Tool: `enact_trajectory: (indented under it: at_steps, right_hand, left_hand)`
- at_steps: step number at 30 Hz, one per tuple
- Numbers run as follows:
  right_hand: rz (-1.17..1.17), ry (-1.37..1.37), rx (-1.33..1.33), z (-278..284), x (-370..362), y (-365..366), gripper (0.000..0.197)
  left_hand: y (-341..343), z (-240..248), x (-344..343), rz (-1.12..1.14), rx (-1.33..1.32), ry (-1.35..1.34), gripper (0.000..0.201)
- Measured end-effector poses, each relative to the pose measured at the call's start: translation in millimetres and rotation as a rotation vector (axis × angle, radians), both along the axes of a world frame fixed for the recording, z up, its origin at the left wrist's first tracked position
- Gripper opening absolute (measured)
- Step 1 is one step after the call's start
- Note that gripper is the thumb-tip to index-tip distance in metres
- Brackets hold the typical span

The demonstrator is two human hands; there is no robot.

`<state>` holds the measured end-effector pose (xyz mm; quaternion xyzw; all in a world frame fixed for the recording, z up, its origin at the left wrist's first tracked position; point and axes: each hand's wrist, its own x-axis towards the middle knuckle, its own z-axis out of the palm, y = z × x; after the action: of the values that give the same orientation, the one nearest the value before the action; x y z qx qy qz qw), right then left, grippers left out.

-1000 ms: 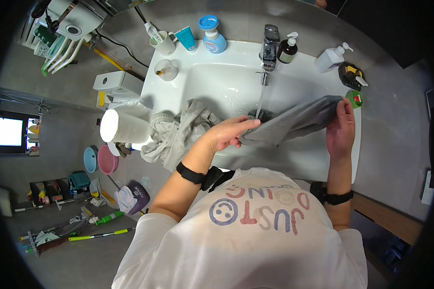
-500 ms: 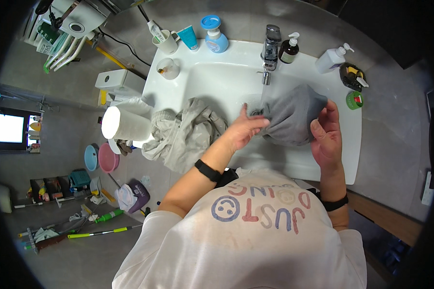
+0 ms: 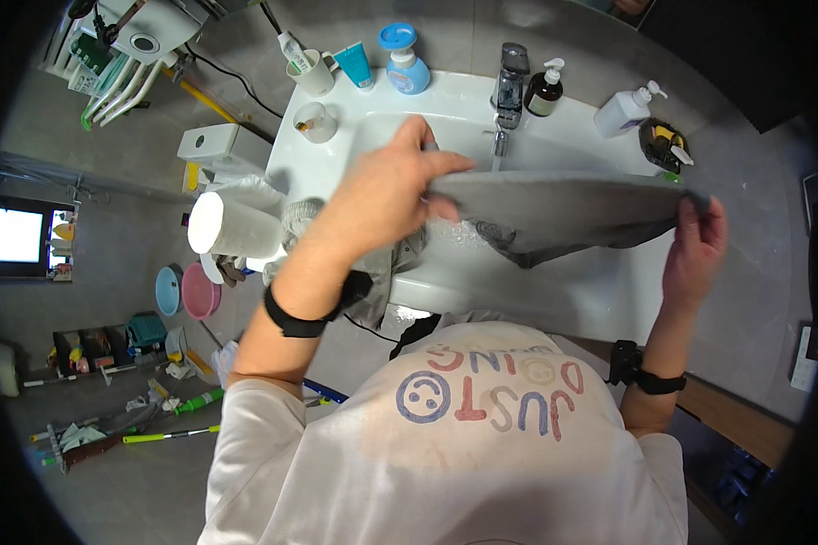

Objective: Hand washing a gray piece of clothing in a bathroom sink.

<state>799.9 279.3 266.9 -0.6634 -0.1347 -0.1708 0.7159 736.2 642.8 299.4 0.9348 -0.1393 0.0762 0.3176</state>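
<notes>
A dark grey cloth garment [image 3: 563,204] stretches lengthwise over the white sink [image 3: 518,304], its lower part sagging and looking wet. My left hand [image 3: 386,186] pinches one end of its upper edge. At the other end, my right hand [image 3: 695,250] grips a corner between thumb and fingers. Behind the cloth, water runs from the tap [image 3: 511,86] into the basin. A crumpled light grey garment [image 3: 368,277] lies over the sink's left side, partly hidden by my left forearm. What kind of garment the dark cloth is, I cannot tell.
Along the sink's back edge stand a cup [image 3: 314,74], a teal tube [image 3: 354,65], a blue pump bottle [image 3: 407,68] and a brown pump bottle [image 3: 543,89]. A glass [image 3: 315,123] sits at the left corner, a white pump bottle [image 3: 627,109] at the right.
The dark grey cloth went from bunched in the basin to lifted and stretched wide. My left hand moved up and left, taking hold of one end; my right hand moved right.
</notes>
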Motion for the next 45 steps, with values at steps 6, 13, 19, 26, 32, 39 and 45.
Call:
enact_trajectory:
  at_steps: [6, 13, 19, 26, 32, 39, 45]
  right_hand:
    - [-0.046, -0.261, 0.082, 62, 6, -9, 0.018]
    - [-0.031, -0.048, -0.007, 27, 20, 4, 0.022]
    - [0.094, 0.428, -0.206, -59, -11, -20, 0.017]
    - [0.204, 0.360, -0.186, -28, -5, -6, 0.017]
    - [0.270, 0.341, -0.255, -22, -8, 40, 0.013]
    - [0.384, 0.366, -0.253, -37, -29, 66, 0.013]
    - [0.435, 0.338, -0.258, -30, -30, 80, 0.013]
  left_hand:
    - [13, 65, 7, 0.071, -0.151, -0.408, 0.027]
    - [-4, 9, -5, 0.259, -0.352, -0.112, 0.025]
    - [-9, -75, -49, 0.027, -0.323, 0.400, 0.019]
    - [4, -64, -51, 0.195, -0.685, 0.508, 0.015]
    - [-12, -86, -36, 0.188, -0.660, 0.351, 0.014]
    - [-57, -90, -43, 0.041, -0.451, 0.463, 0.039]
    - [-77, -101, -40, 0.031, -0.342, 0.362, 0.034]
